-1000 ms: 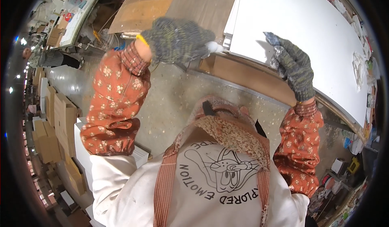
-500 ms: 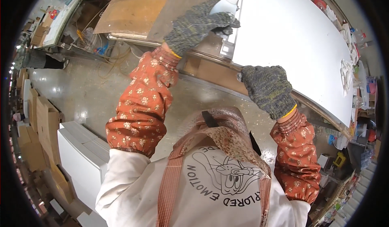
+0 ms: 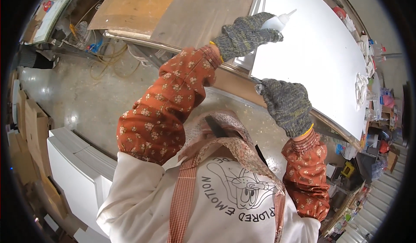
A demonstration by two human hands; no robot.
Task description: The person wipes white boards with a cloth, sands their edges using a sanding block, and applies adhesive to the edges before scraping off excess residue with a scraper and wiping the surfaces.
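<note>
My left hand (image 3: 248,35), in a dark grey knitted glove, is wrapped round a white squeeze bottle (image 3: 274,23). The bottle's thin pointed nozzle aims up and to the right, over a large flat white panel (image 3: 318,54). My right hand (image 3: 287,107), gloved the same way, rests at the panel's near edge close to its left corner. Its fingers are curled in, and the palm side is hidden. A pale grey patch shows at its fingertips; I cannot tell whether that is the glove or something held.
Left of the panel lies a brown board (image 3: 138,4) on the bench. Past the panel's right side are crumpled white cloths (image 3: 361,89) and clutter. White stacked panels (image 3: 76,165) and cardboard (image 3: 37,132) stand at the lower left. A yellowish hose (image 3: 104,67) lies on the floor.
My left hand has carried the squeeze bottle to the right, from beside the panel's left edge to above the white surface. My right hand stays at the near edge, slightly lower in view.
</note>
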